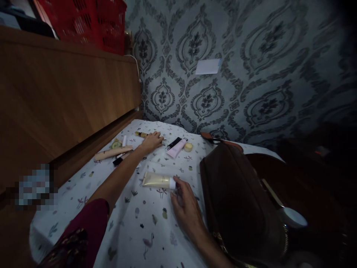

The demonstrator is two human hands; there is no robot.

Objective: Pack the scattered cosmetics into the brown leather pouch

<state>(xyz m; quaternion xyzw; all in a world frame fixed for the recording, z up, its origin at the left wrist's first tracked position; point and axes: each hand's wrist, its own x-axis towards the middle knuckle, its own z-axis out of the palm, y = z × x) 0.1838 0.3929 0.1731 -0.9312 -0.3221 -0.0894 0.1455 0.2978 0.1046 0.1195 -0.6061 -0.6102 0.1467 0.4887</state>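
Observation:
A pale gold squeeze tube (157, 180) with a white cap lies across the patterned sheet. At its cap end is my right hand (186, 208), index finger and thumb closed around the cap. Farther off, my left hand (152, 141) is palm down with its fingers bent; a small whitish bit shows at the fingertips, and what is under them is hidden. A gold and black cosmetic tube (141, 134) extends to the left from behind that hand. Right of it lie a black tube (173, 143), a pink tube (177, 148) and a small round yellow pot (188, 147).
Left of my forearm lie a beige pouch-like item (113, 152), a greenish round item (116, 144) and a white stick (124, 140). A dark brown bag (231, 197) stands at right, near a pale-headed brush (294, 217). A wooden cabinet (69, 89) bounds the left, with a red basket (89, 26) on top.

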